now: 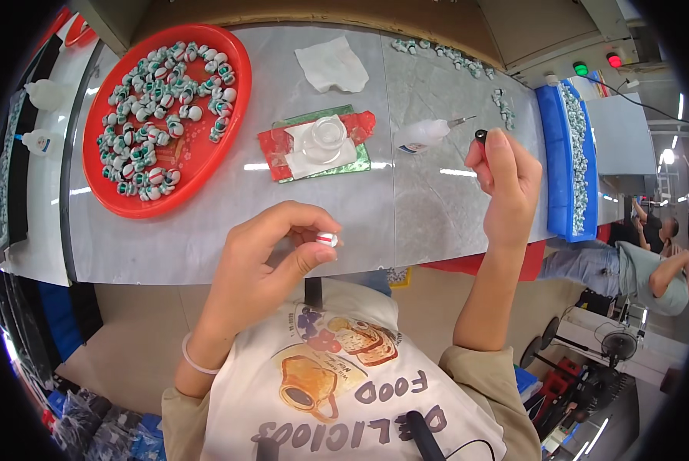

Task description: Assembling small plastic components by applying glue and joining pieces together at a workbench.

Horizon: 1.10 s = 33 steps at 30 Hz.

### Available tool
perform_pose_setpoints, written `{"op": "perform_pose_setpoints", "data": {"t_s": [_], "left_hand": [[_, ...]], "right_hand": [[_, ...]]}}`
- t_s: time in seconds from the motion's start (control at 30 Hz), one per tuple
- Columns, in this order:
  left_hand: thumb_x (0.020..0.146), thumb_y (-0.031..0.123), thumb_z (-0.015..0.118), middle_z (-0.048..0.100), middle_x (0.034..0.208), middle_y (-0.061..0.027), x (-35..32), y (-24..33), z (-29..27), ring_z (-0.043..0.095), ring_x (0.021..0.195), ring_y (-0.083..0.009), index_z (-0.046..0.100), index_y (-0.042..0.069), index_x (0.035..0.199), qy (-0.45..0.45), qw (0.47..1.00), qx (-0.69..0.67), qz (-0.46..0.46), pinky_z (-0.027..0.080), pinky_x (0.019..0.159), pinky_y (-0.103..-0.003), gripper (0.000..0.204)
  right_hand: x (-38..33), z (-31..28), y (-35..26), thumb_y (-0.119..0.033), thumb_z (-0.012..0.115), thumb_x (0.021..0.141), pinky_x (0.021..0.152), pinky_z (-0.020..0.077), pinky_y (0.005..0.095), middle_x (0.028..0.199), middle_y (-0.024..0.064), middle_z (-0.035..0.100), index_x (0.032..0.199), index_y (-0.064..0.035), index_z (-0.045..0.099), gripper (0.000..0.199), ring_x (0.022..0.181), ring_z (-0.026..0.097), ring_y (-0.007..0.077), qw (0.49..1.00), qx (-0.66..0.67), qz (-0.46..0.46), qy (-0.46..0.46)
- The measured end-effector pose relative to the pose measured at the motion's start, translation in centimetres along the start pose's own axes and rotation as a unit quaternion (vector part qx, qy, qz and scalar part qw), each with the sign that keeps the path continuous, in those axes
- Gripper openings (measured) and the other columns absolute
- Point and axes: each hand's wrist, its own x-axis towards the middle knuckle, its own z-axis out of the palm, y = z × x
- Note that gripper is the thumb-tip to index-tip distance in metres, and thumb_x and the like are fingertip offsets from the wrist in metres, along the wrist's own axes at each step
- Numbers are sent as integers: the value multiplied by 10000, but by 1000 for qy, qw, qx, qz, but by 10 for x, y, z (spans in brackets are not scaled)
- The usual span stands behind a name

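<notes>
My left hand (261,257) is closed near the table's front edge, pinching a small white piece with red stripes (327,240) between thumb and fingertips. Raised over the right side of the table, my right hand (507,184) is closed around a slim tool with a round black end (480,135); the rest of it is mostly hidden by my fingers. Just left of that hand lies a white squeeze bottle with a thin nozzle (425,135). Between my hands and farther back, a small clear dish (329,132) rests on white tissue over red and green wrapping.
A round red tray (206,165) at the left holds many small white-and-green figures. A white cloth (333,64) lies at the back. More figures (444,54) lie along the back right edge. At the right stands a blue bin (558,161) of similar pieces. Another person (652,269) is beyond.
</notes>
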Motion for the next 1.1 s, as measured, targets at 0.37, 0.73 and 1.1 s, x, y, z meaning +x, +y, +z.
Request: {"op": "perform_pose_setpoints", "data": {"t_s": [0.37, 0.73, 1.1], "left_hand": [[777, 87, 611, 567, 845, -89, 1, 0, -4, 584, 772, -171, 540, -32, 887, -42, 999, 15, -17, 460, 701, -275, 177], [763, 59, 606, 585, 817, -59, 2, -1, -1, 567, 708, -127, 569, 14, 892, -25, 1000, 14, 0, 450, 608, -237, 141], [758, 77, 612, 582, 811, -66, 2, 0, -1, 555, 694, -142, 569, 12, 891, -29, 999, 28, -5, 448, 615, -245, 154]], "right_hand": [[2, -2, -7, -276, 415, 800, 385, 156, 216, 467, -16, 334, 567, -24, 451, 345, 408, 225, 49, 981, 139, 129, -32], [8, 1, -2, -290, 414, 812, 369, 168, 208, 462, 3, 364, 585, -27, 460, 350, 386, 236, 56, 966, 189, 166, -66], [10, 3, -2, -315, 370, 833, 354, 171, 201, 457, -12, 321, 585, -40, 423, 374, 377, 228, 53, 954, 228, 179, -76]]}}
